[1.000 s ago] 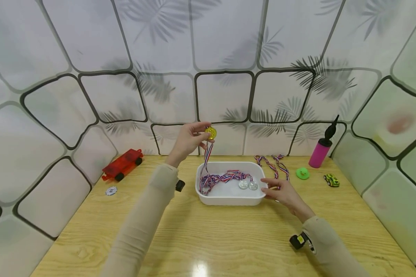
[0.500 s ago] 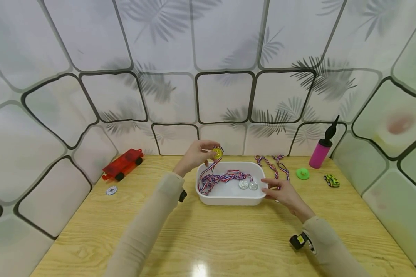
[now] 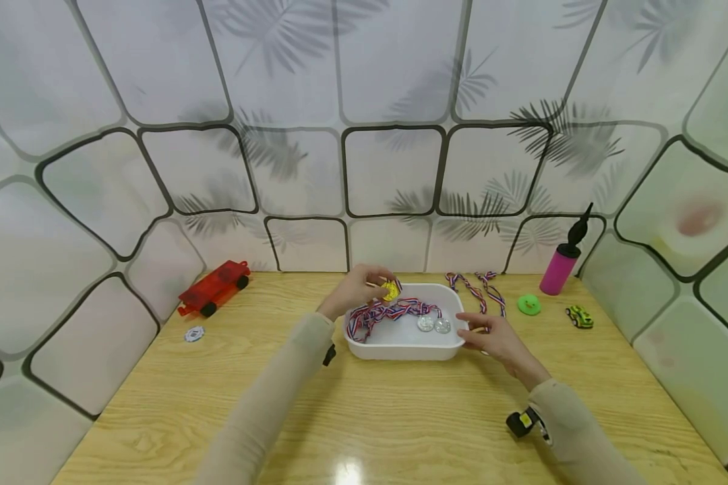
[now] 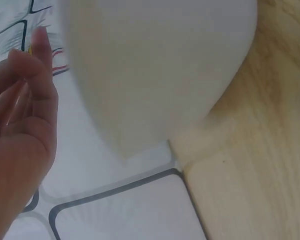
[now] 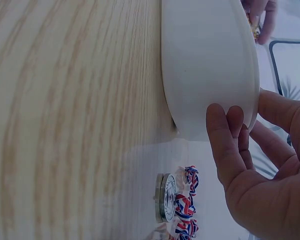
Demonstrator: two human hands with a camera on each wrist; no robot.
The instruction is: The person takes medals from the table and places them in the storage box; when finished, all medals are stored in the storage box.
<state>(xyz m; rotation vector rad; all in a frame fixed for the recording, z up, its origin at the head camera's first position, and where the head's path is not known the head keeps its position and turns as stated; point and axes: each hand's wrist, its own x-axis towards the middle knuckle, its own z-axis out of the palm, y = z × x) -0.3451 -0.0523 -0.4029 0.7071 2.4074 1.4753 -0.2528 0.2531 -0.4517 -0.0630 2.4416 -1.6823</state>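
Observation:
My left hand [image 3: 381, 286] pinches a gold medal [image 3: 391, 290] just over the back left of a white tray [image 3: 400, 350]. The medal's red, white and blue ribbon [image 3: 376, 314] lies bunched inside the tray. Two silver medals [image 3: 433, 325] rest on the tray floor. My right hand [image 3: 468, 327] holds the tray's right rim, thumb on top and fingers on the outer wall. In the right wrist view those fingers [image 5: 225, 135] lie against the tray wall [image 5: 205, 65]. The left wrist view shows my left hand [image 4: 25, 100] beside the tray's outer wall [image 4: 155, 65].
More ribboned medals [image 3: 482, 288] lie on the wooden table [image 3: 364, 417] behind my right hand; one silver medal [image 5: 167, 197] shows in the right wrist view. A pink pump [image 3: 558, 266], green disc [image 3: 529, 304] and toy car [image 3: 580, 316] sit back right. A red truck [image 3: 214, 288] and a white chip [image 3: 194, 333] sit left.
My left hand has come down and to the right with the gold medal, from well above the tray to just over it, and the ribbon has piled into the tray. The right hand has stayed put.

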